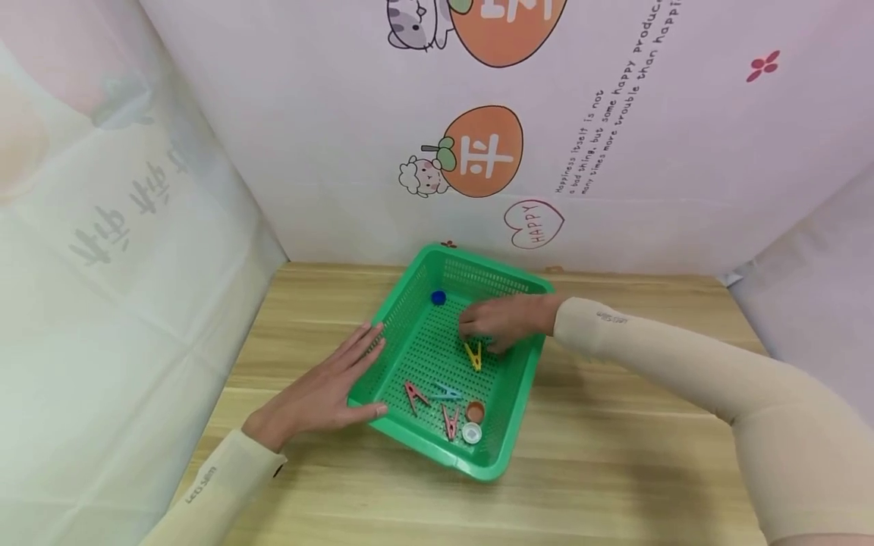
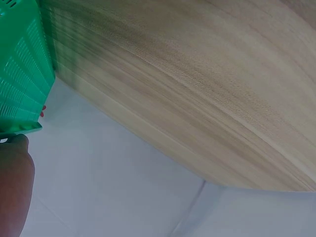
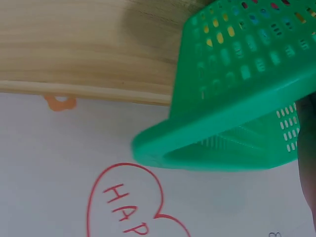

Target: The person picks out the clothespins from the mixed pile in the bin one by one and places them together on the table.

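Note:
A green plastic basket (image 1: 505, 447) with slotted walls stands on the wooden table. My left hand (image 1: 328, 387) rests on its left rim, fingers straight and thumb over the near edge. Inside the basket is my right hand (image 1: 501, 318), its fingers pointing down by a yellow clothespin (image 1: 476, 358). Its fingertips are partly hidden, so whether they pinch anything does not show. Nearer on the basket's floor lie a red clothespin (image 1: 414, 394), a light blue clothespin (image 1: 447, 392) and a pink clothespin (image 1: 451, 422). Beside them sit an orange cap (image 1: 475, 412) and a white cap (image 1: 472, 433). A blue cap (image 1: 438, 297) lies toward the far left corner.
Behind the table (image 1: 614, 470) hangs a white printed sheet (image 1: 341, 152), close to the basket's far side. More pale sheeting (image 1: 89, 288) covers the left side. Bare wood surrounds the basket to its left, right and front.

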Tool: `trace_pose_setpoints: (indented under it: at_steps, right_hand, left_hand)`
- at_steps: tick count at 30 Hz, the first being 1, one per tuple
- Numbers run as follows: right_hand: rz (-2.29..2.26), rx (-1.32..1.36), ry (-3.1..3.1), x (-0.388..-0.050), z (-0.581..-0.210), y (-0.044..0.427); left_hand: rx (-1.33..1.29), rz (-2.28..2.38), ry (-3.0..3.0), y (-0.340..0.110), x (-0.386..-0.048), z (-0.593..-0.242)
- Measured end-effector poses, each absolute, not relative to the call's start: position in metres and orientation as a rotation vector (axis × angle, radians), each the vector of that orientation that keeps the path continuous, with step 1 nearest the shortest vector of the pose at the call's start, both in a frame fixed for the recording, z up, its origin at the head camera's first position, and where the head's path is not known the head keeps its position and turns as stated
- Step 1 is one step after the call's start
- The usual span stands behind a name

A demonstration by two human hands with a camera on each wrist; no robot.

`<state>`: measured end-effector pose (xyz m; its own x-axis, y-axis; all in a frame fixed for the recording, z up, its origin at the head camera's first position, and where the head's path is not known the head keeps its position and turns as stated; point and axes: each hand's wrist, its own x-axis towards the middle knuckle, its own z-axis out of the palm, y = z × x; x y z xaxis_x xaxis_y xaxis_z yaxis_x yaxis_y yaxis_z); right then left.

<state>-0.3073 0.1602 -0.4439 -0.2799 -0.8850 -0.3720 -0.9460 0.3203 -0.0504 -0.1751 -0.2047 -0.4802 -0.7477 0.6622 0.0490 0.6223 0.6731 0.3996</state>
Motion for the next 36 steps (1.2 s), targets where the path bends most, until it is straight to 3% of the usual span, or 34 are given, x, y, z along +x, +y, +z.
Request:
trace_pose_setpoints:
  at_steps: [16,36]
  right_hand:
    - [0.621,-1.683,2.191,-0.304,-0.456,0.136]
    - [0.652,-1.642,2.223,-0.302,-0.463,0.138]
  left_hand:
    - [1.059,0.609,2.793,-0.205,-0.174,-0.482]
    - [1.059,0.594,2.804,-0.203,-0.175,-0.482]
